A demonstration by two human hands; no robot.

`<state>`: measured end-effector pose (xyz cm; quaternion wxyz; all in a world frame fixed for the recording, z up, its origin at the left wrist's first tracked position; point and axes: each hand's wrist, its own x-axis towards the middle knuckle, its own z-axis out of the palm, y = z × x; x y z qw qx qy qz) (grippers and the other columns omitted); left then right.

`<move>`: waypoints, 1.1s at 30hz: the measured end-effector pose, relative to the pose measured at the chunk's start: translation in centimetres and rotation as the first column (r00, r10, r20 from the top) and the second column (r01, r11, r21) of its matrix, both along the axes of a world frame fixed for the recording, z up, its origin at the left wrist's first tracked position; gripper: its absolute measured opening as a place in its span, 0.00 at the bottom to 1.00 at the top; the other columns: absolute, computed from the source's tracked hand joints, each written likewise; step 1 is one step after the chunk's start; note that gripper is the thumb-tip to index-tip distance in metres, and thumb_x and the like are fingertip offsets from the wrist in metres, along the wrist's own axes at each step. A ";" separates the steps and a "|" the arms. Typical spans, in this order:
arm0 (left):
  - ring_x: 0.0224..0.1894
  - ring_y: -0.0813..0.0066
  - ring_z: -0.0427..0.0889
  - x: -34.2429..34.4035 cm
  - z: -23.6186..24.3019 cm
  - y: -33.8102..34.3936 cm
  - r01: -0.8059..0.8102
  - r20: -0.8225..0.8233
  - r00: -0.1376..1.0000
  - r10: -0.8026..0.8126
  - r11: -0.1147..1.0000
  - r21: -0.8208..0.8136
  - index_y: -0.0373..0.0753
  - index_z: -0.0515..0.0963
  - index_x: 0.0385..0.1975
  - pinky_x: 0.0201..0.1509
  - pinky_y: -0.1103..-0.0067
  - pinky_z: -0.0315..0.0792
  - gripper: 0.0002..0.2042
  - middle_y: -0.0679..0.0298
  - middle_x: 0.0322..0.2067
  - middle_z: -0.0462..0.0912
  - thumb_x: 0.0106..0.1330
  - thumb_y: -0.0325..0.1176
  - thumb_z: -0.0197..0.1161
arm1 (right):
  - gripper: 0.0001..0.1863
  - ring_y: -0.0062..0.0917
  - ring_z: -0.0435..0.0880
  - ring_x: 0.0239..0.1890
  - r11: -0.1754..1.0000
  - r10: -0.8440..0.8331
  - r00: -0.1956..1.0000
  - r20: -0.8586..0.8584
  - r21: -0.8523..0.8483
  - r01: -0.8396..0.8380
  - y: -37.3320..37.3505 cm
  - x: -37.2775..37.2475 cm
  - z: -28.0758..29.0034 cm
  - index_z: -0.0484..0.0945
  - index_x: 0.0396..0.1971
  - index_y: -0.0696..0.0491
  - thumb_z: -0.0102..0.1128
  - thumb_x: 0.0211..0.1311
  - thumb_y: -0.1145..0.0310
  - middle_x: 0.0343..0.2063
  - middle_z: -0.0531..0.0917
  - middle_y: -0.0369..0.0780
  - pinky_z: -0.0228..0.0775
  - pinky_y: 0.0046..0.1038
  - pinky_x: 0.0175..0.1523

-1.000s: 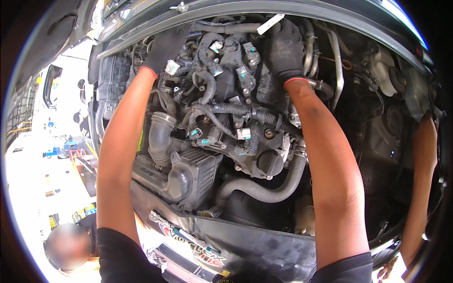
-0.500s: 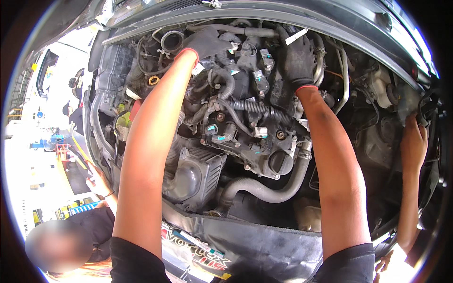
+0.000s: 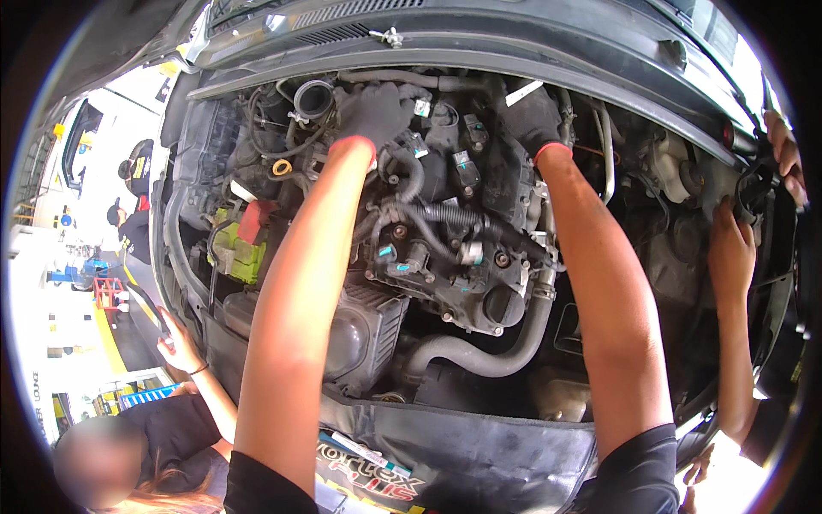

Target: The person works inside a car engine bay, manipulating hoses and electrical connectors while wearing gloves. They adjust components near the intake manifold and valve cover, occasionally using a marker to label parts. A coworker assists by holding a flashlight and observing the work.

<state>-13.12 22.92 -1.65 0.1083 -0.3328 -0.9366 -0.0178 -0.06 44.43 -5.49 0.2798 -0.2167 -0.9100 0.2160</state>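
My left hand [image 3: 368, 116], in a dark grey glove with a red cuff, is at the far side of the engine [image 3: 411, 295]. Its fingers curl over and down beside an open round duct [image 3: 313, 100]; what they grip is hidden. My right hand [image 3: 531, 120], gloved alike, reaches over the engine's far right corner, its fingertips out of sight. A white tag [image 3: 523, 93] shows at that glove. Between the hands are black ignition coils [image 3: 466, 171] with plug connectors. A ribbed wiring conduit [image 3: 437, 213] crosses the engine nearer to me.
A thick grey hose [image 3: 467, 351] curves in front of the engine, with the black air filter box [image 3: 364, 330] to its left. A yellow-green battery [image 3: 240, 257] with a red cover is at left. Another person's arm [image 3: 734, 265] reaches in at right. A person with a phone stands at lower left.
The view has shifted, bringing more of the cowl and battery into sight. My left glove now looks more bunched. At right, another person's second hand has come into view.
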 end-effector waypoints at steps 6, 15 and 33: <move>0.68 0.55 0.78 11.2 1.7 -5.8 0.417 0.041 0.904 -0.426 0.899 0.135 0.51 0.87 0.57 0.78 0.48 0.57 0.19 0.59 0.62 0.84 0.68 0.48 0.70 | 0.29 0.48 0.87 0.52 0.928 0.165 0.979 0.122 0.316 -0.196 1.6 -5.0 -1.8 0.84 0.57 0.52 0.58 0.75 0.42 0.50 0.89 0.50 0.77 0.49 0.58; 0.67 0.53 0.75 13.9 1.3 -10.2 0.592 0.059 0.764 -0.642 0.736 0.329 0.43 0.90 0.42 0.73 0.59 0.69 0.18 0.63 0.58 0.82 0.52 0.41 0.82 | 0.25 0.44 0.86 0.53 0.953 0.155 0.978 0.140 0.241 -0.186 1.1 -7.4 -2.9 0.84 0.57 0.54 0.63 0.74 0.50 0.49 0.89 0.48 0.76 0.47 0.61; 0.69 0.57 0.74 12.9 0.5 -10.6 0.598 0.168 0.677 -0.716 0.669 0.440 0.44 0.91 0.33 0.78 0.61 0.64 0.17 0.66 0.51 0.87 0.52 0.49 0.75 | 0.17 0.38 0.86 0.60 0.938 0.331 0.912 -0.242 0.187 -0.291 1.7 -1.2 -3.7 0.89 0.56 0.46 0.65 0.75 0.55 0.50 0.91 0.44 0.75 0.40 0.65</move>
